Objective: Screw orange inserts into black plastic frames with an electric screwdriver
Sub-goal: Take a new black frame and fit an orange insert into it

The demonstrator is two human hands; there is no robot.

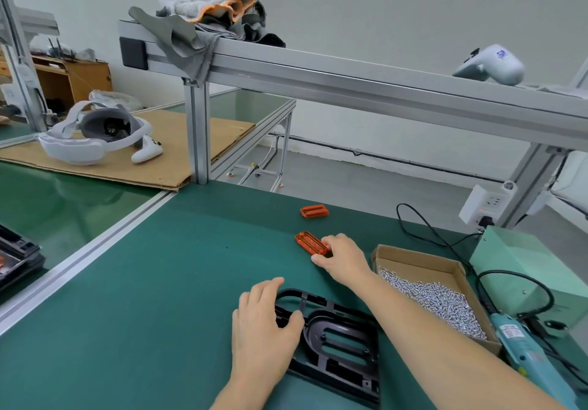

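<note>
A: We're looking at the right hand (342, 258) first. It's pinching the near orange insert (310, 243) at its end, fingers curled round it, the insert tilted with one end lifting off the green mat (159, 282).

B: Agreed. And the left hand (264, 323) is resting on the black frame (334, 336), fingers hooked over its upper-left edge and thumb laid on it, holding it down on the mat in front of us.

A: We're also noting a second orange insert (314, 211) lying flat farther back, apart from both hands.

B: The electric screwdriver (521, 349) is lying untouched at the right edge, beside the cardboard box of screws (436, 298). So we're judging no screwing has started; this is the fetch-the-insert step.

A: Risks, quickly. We're thinking the grip is only on one end of the insert, so it could be slipping or swinging as it comes over to the frame.

B: And we're guessing it has to be seated in the oval opening the right way round. If it's going in skewed, the screw holes won't be lining up and the driver could be cross-threading or stripping the plastic.

A: Also the right arm is crossing just beside the open screw box. A careless pull-back could be knocking it and scattering screws.

B: And if the left hand is letting go early, the frame could be sliding on the mat. We can't tell how firmly it's pressing.
</note>
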